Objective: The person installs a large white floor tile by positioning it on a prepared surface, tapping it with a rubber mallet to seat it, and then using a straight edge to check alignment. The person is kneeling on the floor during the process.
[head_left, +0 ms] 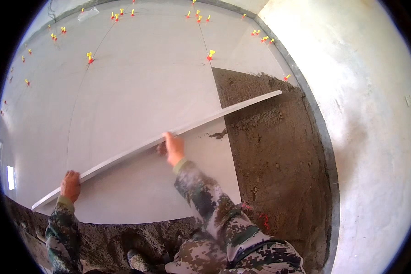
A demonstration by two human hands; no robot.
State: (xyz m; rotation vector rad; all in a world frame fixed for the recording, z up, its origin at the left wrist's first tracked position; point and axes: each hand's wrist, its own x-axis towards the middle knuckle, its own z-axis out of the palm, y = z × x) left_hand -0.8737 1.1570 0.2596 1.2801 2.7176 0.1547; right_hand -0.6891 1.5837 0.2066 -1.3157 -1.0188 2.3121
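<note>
A long pale straightedge bar (123, 155) runs slantwise from the lower left up to the right, over the large grey floor tiles (141, 96). My left hand (70, 186) is closed around it near its lower left end. Farther along, close to its middle, my right hand (173, 148) grips it with the thumb over the top edge; this hand is slightly blurred. The bar's far right end juts out above a bed of brown mortar (278, 150). A dark smear of mortar (218, 134) lies on the tile just below the bar.
Yellow and red tile levelling clips (90, 57) stand along the tile joints. A bright plastered wall (379, 91) rises on the right, with a grey strip at its foot. Rough mortar (123, 242) lies around my shoe (137, 260). A clear plastic bag (88, 14) rests far left.
</note>
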